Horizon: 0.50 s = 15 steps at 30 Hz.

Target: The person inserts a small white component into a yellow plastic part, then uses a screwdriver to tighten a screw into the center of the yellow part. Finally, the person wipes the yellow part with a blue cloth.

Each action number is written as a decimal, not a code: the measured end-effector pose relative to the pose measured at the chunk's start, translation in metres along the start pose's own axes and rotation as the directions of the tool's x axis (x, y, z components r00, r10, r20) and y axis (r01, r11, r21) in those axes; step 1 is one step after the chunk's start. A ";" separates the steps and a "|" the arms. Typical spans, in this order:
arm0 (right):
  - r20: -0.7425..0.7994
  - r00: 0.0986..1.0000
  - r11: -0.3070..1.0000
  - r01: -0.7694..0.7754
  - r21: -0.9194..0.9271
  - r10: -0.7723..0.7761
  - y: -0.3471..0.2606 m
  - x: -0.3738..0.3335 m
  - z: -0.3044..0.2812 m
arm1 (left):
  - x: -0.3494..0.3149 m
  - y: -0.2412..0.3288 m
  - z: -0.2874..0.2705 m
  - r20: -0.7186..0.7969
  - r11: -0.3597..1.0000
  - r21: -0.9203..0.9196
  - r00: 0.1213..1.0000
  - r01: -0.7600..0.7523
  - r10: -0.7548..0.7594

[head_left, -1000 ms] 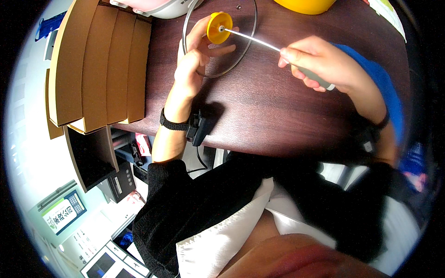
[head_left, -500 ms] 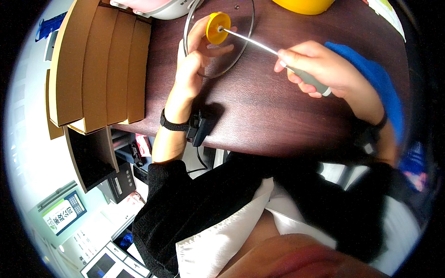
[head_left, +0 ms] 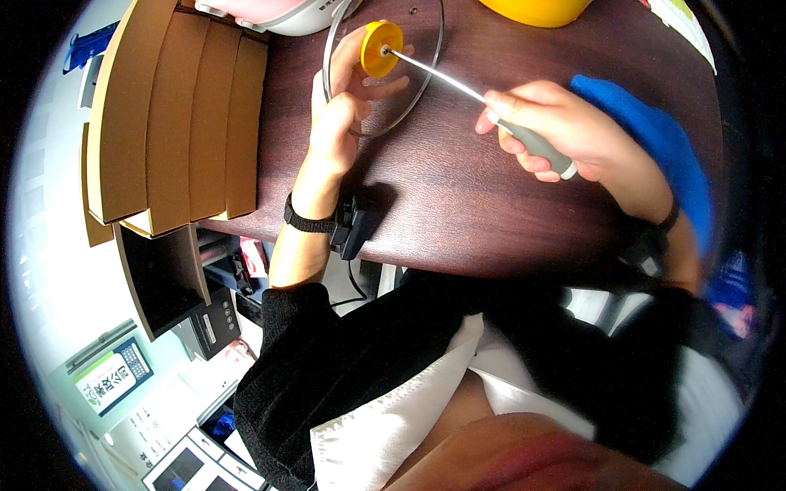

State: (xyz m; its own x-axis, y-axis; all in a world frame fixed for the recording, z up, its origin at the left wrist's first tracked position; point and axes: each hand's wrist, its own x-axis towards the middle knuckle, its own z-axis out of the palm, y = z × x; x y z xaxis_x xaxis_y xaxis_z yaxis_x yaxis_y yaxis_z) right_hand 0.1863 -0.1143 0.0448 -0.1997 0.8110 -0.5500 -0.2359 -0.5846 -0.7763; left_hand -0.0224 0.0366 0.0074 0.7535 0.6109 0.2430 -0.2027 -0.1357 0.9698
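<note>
My left hand grips a clear glass lid by its rim and holds it tilted above the table. Some of its fingers show behind the glass. At the lid's middle is a round yellow knob with a screw in its centre. My right hand is wrapped round the grey handle of a screwdriver. The long metal shaft slants up to the left, and its tip meets the knob's centre. Whether the tip sits fully in the screw head is too small to tell.
The dark brown table curves at its near edge. Upright cardboard organizers line the left side. A pink and white appliance and a yellow container stand at the far edge. Blue cloth lies beside my right forearm.
My right hand and the screwdriver have shifted slightly left, with the handle turned a little. The lid and knob have moved slightly left too. The tip stays at the knob's centre.
</note>
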 end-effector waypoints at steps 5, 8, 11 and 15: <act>0.015 1.000 1.000 -0.001 0.021 0.001 0.002 0.000 0.002 | 0.000 -0.001 -0.003 0.017 0.999 -0.039 0.999 -0.030 0.030; 0.043 0.999 0.997 -0.020 0.078 0.016 0.002 0.001 0.002 | 0.000 -0.003 -0.005 0.014 0.995 -0.076 0.998 -0.061 0.062; 0.063 0.998 0.995 -0.031 0.099 0.025 0.000 0.001 0.003 | 0.001 -0.002 -0.004 0.006 0.992 -0.096 0.997 -0.077 0.077; -0.008 0.996 0.991 0.093 -0.097 -0.094 0.001 0.004 0.009 | 0.002 0.004 -0.003 -0.008 0.992 -0.093 0.996 -0.089 0.088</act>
State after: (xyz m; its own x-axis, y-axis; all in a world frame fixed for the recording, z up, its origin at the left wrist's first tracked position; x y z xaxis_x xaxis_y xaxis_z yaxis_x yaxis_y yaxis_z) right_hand 0.1763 -0.1118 0.0445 -0.1689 0.8626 -0.4769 -0.1601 -0.5014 -0.8503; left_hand -0.0238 0.0398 0.0120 0.7276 0.6029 0.3273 -0.3257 -0.1163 0.9383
